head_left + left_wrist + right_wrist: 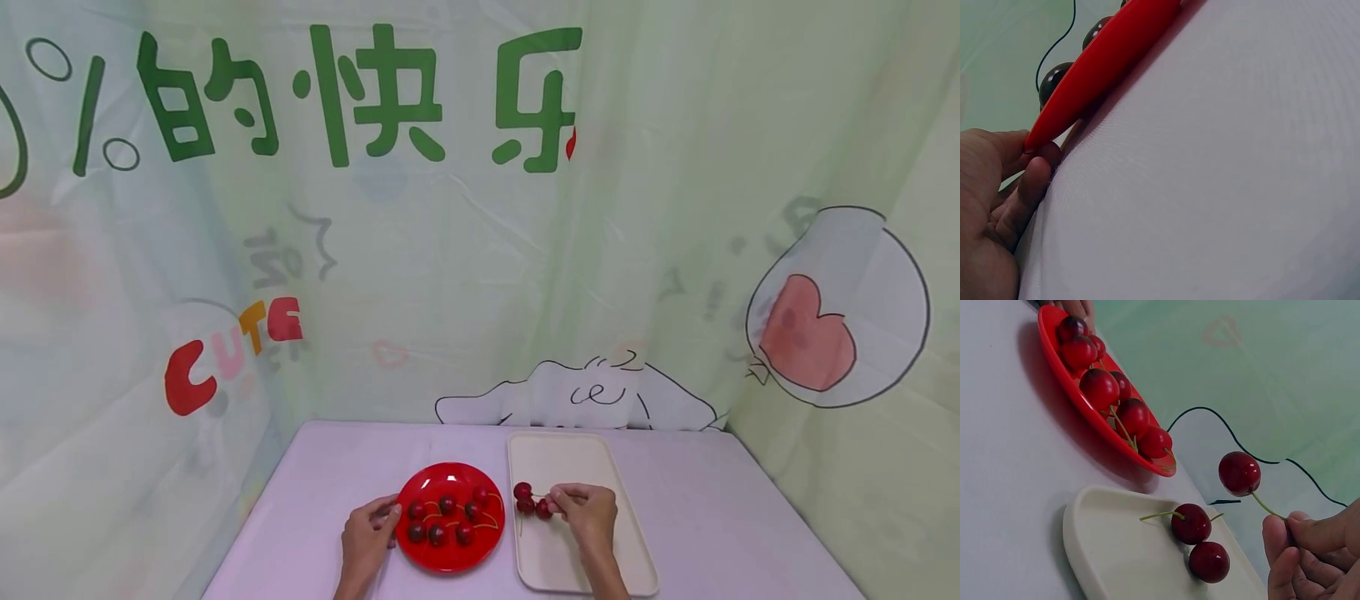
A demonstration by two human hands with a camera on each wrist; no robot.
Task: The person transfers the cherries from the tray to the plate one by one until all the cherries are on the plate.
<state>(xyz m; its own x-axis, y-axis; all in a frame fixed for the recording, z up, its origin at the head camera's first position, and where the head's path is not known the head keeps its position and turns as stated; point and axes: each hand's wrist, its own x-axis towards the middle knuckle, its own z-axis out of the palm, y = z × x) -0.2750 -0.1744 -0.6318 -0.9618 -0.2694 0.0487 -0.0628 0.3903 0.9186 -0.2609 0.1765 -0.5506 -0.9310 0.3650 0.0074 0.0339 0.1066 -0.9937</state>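
My left hand (365, 537) holds the left rim of a red plate (450, 563), its fingertips at the edge in the left wrist view. Several dark red cherries (437, 534) with green stems lie on the plate. Over the cream tray (562, 454), my right hand (590, 512) pinches a cherry (1239, 474) by its stem between thumb and finger. That cherry hangs off to the side of the fingertips in the right wrist view. Two more cherries (1191, 524) lie close together on the tray, near its left side.
Plate and tray stand side by side on a table with a pale cloth (322, 467). A printed curtain (465, 275) with lettering and drawings hangs behind the table and along both sides.
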